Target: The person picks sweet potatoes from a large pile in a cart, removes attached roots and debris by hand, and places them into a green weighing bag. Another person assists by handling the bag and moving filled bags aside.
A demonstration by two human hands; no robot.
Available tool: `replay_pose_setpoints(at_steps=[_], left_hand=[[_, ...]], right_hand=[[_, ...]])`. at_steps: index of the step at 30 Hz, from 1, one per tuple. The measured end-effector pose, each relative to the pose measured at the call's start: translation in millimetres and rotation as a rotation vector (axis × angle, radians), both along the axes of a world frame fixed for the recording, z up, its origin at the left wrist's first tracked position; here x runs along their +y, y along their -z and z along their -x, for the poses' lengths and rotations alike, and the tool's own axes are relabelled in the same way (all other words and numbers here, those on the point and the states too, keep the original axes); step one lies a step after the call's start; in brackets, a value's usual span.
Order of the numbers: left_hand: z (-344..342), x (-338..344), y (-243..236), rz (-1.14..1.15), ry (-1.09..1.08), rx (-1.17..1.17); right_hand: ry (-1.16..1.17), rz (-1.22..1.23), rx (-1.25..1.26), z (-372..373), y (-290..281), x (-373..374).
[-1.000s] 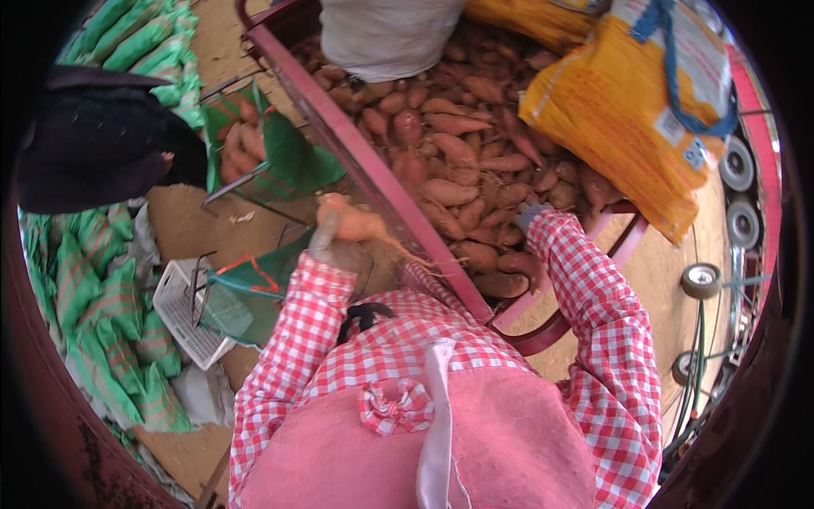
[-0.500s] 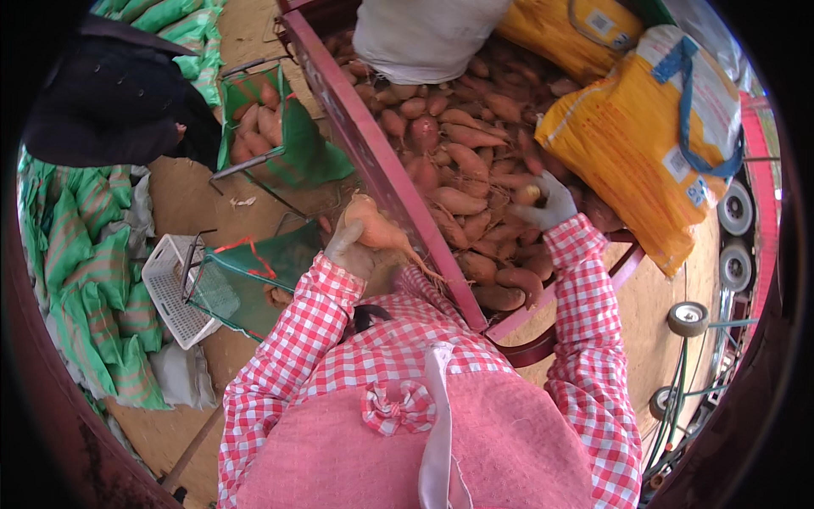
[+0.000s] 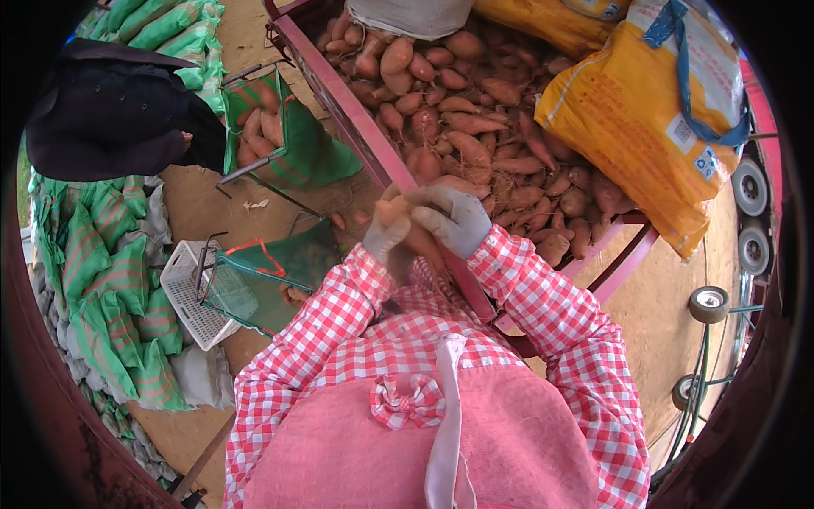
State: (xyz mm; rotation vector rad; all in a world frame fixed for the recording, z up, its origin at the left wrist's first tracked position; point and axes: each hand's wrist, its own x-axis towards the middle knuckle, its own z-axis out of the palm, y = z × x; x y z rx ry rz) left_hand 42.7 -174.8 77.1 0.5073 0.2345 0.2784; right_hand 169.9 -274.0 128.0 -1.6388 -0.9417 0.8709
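My gloved left hand is closed on an orange sweet potato beside the red cart rail. My gloved right hand has come up against it, fingers curled on sweet potato, with a reddish, rooted tuber hanging between the two hands; whether this is one potato or two I cannot tell. Beyond the rail lies a heap of sweet potatoes in the cart. Below my hands, on the left, a green mesh bag hangs on a metal frame with some tubers inside.
A co-worker in dark clothing stands at left by a framed green bag of sweet potatoes. Green sacks are piled at left beside a white crate. Yellow bags lie on the cart; wheels show at right.
My right hand has left the heap and moved left and down to join my left hand over the rail. My left hand, still holding sweet potato, has moved slightly right.
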Motion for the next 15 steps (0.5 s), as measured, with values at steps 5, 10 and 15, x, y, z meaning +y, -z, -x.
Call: replay_pose_setpoints(at_steps=[5,10,15], left_hand=[[25.7,15.3,5.7,0.103,-0.286,0.138],[51.0,31.9,18.7,0.192,-0.381,0.103],[61.4,26.9,25.2,0.193,-0.279,0.165]], right_hand=[[0.061,-0.092,-0.161,18.4,19.3,-0.6],[-0.335,0.276,-0.069,47.1,32.2,-1.5],[-0.605,0.383,-0.257,54.4,32.8,-2.5]])
